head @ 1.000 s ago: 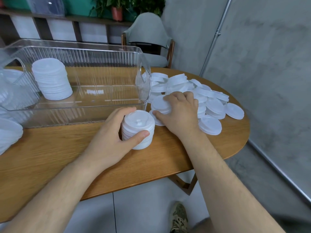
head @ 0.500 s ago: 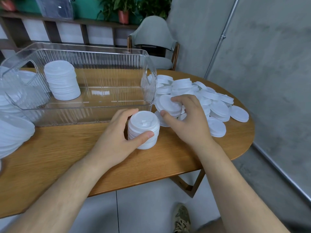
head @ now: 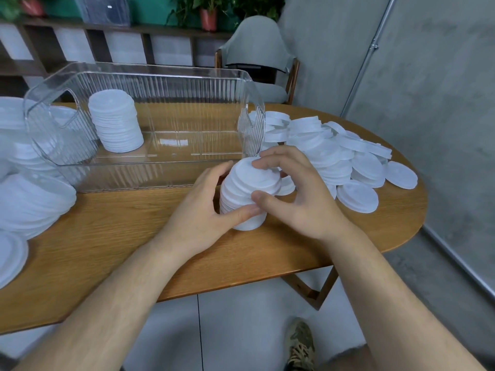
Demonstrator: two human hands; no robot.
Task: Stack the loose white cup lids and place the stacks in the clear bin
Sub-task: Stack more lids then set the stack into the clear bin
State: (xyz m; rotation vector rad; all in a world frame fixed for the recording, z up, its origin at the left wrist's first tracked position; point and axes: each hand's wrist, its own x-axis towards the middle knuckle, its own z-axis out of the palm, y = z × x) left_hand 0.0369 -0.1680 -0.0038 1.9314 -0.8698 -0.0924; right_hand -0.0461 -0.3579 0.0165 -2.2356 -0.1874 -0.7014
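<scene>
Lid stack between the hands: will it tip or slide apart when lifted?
Probably light: the lid stack is thin white plastic. Its top lids sit skewed, so it may shear unless left hand and right hand grip both sides. Squared up, it likely stands fine, like the finished stack in the clear bin.

Behind the oval wooden table (head: 107,236), a grey padded chair with a wooden frame (head: 254,49) is placed. Further behind the table, potted green plants (head: 207,14) are set on a dark wooden shelf (head: 67,27). Below the table, a camouflage-patterned shoe (head: 300,344) is seen.
</scene>
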